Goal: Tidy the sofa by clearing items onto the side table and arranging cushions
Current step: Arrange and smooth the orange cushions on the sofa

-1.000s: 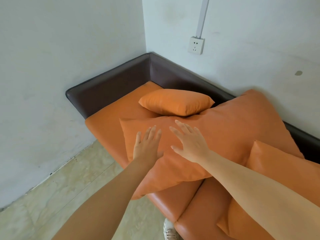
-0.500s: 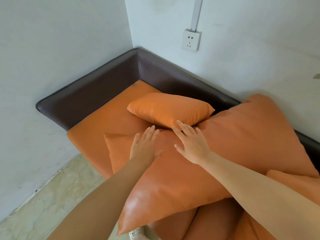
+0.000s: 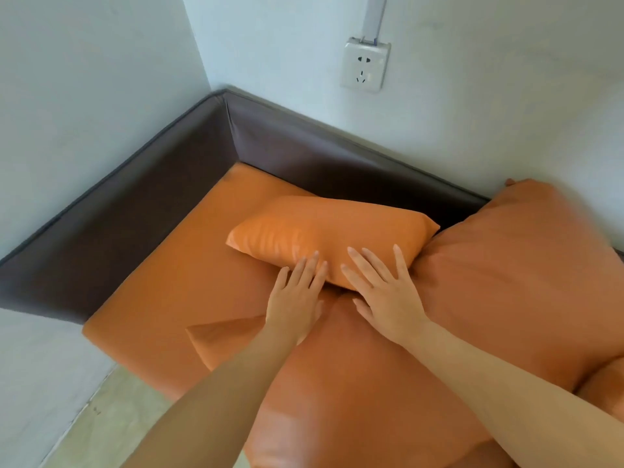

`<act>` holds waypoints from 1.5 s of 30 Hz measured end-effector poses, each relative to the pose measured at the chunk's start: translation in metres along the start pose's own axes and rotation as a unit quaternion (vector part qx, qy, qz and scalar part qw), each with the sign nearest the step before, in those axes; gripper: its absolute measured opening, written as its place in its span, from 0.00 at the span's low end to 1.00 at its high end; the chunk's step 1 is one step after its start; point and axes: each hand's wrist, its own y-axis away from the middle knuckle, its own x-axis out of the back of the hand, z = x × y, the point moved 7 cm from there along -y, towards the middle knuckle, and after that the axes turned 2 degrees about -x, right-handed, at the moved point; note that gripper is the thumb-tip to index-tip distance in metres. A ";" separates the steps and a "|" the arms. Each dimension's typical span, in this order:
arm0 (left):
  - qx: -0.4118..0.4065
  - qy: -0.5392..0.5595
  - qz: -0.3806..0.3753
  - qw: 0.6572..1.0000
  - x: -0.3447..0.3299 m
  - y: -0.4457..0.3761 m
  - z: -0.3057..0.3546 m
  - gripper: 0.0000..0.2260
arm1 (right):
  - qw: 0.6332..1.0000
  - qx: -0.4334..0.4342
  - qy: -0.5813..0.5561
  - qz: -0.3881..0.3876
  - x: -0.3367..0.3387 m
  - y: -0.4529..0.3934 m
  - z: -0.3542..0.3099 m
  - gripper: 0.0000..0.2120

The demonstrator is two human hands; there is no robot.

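A small orange cushion [image 3: 332, 233] lies flat across the orange sofa seat [image 3: 189, 265], its near edge overlapping a large orange cushion [image 3: 506, 292]. My left hand [image 3: 297, 298] has straight fingers whose tips touch the small cushion's near edge. My right hand [image 3: 385, 292] lies with spread fingers over the same edge, its palm on the large cushion. Both forearms reach in from the bottom. Neither hand grips anything.
The sofa's dark brown back and arm [image 3: 141, 190] fill the corner against two white walls. A white wall socket [image 3: 364, 64] sits above the back. Pale tiled floor [image 3: 101, 417] shows at the lower left. Another orange cushion's edge [image 3: 604, 390] peeks in at the right.
Both hands have slid forward from the large cushion onto the small cushion's near edge. The view has moved closer to the sofa corner.
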 end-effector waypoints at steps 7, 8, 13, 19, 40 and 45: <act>-0.086 -0.076 0.012 0.993 -0.018 -0.043 -0.033 0.45 | 0.995 -0.038 0.087 0.001 -0.016 -0.026 -0.009 0.32; -0.096 -0.085 0.008 0.992 -0.022 -0.049 -0.035 0.46 | 0.995 -0.044 0.091 0.001 -0.019 -0.026 -0.007 0.31; -0.104 -0.065 -0.018 0.992 -0.029 -0.078 -0.039 0.53 | 0.993 -0.093 0.075 -0.019 -0.030 -0.027 0.006 0.34; -0.087 -0.047 -0.041 0.994 -0.037 -0.114 -0.041 0.54 | 0.981 -0.176 0.033 -0.080 -0.044 -0.039 0.032 0.42; -0.112 -0.020 -0.061 0.992 -0.029 -0.139 -0.053 0.46 | 0.983 -0.145 0.012 -0.116 -0.050 -0.057 0.061 0.43; -0.117 -0.030 -0.047 0.992 -0.018 -0.139 -0.060 0.44 | 0.979 -0.140 -0.002 -0.147 -0.042 -0.063 0.062 0.42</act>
